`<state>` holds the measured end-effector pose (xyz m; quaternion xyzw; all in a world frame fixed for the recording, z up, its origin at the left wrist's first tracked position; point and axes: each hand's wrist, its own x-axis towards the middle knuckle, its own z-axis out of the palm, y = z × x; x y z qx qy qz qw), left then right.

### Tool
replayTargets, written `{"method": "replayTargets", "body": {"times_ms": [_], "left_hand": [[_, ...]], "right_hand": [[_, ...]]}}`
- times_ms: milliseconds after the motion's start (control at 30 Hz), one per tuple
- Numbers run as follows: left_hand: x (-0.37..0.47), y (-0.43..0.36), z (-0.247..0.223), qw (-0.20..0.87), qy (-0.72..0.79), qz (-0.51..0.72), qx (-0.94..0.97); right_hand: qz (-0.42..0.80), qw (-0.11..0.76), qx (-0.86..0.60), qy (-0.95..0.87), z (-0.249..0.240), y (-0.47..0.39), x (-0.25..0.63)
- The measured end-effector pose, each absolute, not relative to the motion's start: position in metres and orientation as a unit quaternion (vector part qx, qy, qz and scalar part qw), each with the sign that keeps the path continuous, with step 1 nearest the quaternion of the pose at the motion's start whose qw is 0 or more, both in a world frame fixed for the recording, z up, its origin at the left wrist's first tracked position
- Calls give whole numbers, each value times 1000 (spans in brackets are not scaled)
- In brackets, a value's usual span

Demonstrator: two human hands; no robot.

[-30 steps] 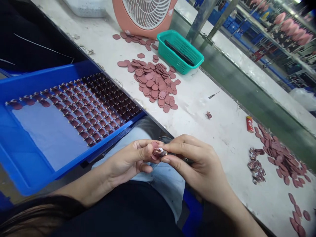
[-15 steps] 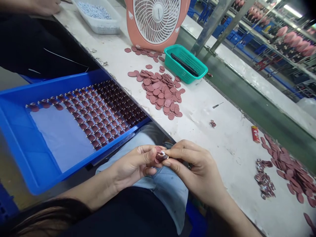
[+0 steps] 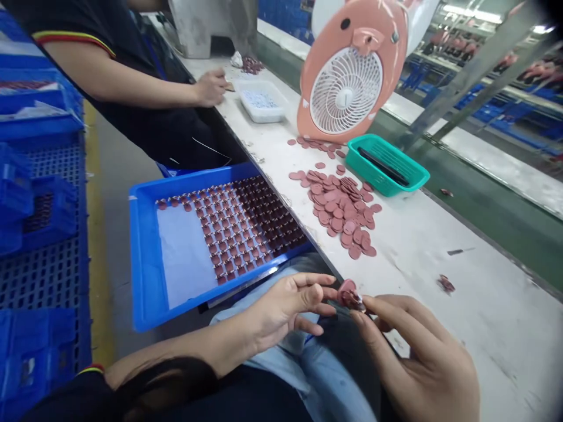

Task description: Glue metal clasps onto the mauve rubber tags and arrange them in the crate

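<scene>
Between the thumb and index finger of my right hand [image 3: 413, 346] is a small part [image 3: 350, 295] made of a pinkish-red disc with a dark and white piece on it. Just left of it, my left hand [image 3: 292, 305] has its fingers spread, the fingertips close to the disc. Whether they touch it is hard to tell. On the white table [image 3: 409, 246], beyond my hands, lies a pile of reddish oval discs [image 3: 341, 205]. A blue tray [image 3: 147, 258] at the left holds rows of similar assembled parts [image 3: 229, 228] on a pale sheet.
A green basket [image 3: 387, 167] with a black object and an orange fan [image 3: 347, 76] stand behind the pile. Another person's hand [image 3: 211, 88] is near a white container [image 3: 260, 101]. A small dark piece [image 3: 446, 283] and a thin tool [image 3: 455, 252] lie at right.
My left fingers have opened away from the part, which now sits in my right hand. The view has swung left, bringing the other person and blue crates into sight.
</scene>
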<state>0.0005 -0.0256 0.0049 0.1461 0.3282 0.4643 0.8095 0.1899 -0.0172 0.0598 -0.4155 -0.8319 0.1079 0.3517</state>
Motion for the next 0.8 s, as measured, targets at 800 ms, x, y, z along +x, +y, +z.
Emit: {"method": "replayTargets", "body": {"times_ms": [800], "left_hand": [[-134,-3,-35,419,678,556,235]], "right_hand": [[-119,434,-348,-822,5,-20,141]]}}
